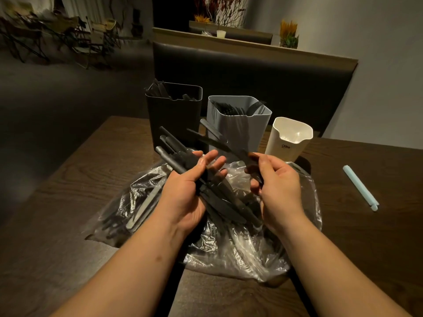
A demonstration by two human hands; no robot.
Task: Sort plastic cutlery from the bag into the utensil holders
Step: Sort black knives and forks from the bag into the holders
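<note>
Dark wood table [366, 236] under clear bag [240, 252]; black padded bench [251, 72] behind.

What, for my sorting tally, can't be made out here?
Head view only:
- The blurred piece pinched by the right hand: motion smear hides its type.
- Black holder contents: dark, only tips clear the rim.
- Cutlery left in the bag: covered by the left hand, its cutlery bundle, and glare.
</note>
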